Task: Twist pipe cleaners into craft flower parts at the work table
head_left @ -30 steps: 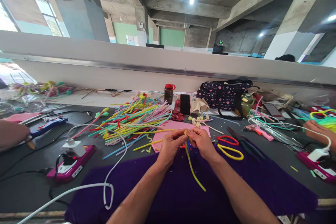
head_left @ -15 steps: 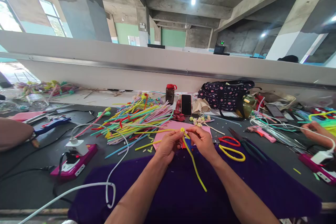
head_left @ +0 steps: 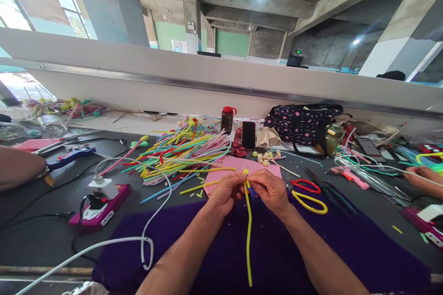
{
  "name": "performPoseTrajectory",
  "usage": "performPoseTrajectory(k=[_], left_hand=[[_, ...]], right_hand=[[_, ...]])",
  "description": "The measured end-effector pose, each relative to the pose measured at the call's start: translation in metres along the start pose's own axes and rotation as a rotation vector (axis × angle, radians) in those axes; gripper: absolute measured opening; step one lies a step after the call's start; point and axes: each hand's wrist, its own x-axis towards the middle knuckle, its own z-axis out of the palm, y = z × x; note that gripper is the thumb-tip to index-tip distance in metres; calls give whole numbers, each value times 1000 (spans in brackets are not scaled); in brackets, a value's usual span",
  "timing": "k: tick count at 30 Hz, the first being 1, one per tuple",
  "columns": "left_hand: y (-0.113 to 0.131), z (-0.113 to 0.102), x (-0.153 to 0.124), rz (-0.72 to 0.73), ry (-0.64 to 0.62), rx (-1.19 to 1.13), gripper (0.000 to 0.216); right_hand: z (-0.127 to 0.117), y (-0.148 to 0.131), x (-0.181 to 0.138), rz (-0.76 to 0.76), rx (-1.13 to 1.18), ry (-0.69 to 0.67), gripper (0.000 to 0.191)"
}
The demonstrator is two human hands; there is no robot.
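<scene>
A yellow pipe cleaner point(head_left: 248, 235) is pinched between both hands, its top curled into a small loop and its long tail hanging straight down over the dark purple cloth point(head_left: 221, 249). My left hand point(head_left: 226, 191) grips it from the left, close under the loop. From the right, my right hand point(head_left: 272, 189) pinches the same spot with closed fingers. Something blue shows just below the fingertips; I cannot make out what it is. Behind the hands lies a pink sheet point(head_left: 214, 175). Scissors with red and yellow handles point(head_left: 313, 203) rest right of my right hand.
A heap of coloured pipe cleaners point(head_left: 187, 152) spreads behind my left hand. Pliers point(head_left: 334, 193) lie beyond the scissors. A magenta power strip point(head_left: 100, 212) with a white cable is at left. Bottle point(head_left: 227, 120), phone point(head_left: 248, 135) and patterned bag point(head_left: 301, 124) stand behind. Another person's hand point(head_left: 424, 179) is at right.
The pipe cleaner's tail has swung from slanting rightward to hanging straight down. Both hands keep their pinch near the loop, my right fingers now more curled. The view has shifted slightly.
</scene>
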Motion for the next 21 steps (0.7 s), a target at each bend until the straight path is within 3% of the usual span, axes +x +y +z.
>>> performPoseTrajectory(k=[7,11,21], left_hand=[[-1,1,-1,27,-15,4,18],[1,2,-2,118,-88,207,19],[1,-3,-2,222,-61,676,12]], right_hand=[[-3,0,-1,-40,32,-35,25],[-6,-2,2,48,95,-19,19],[-3,13,4,194,188,-37,9]])
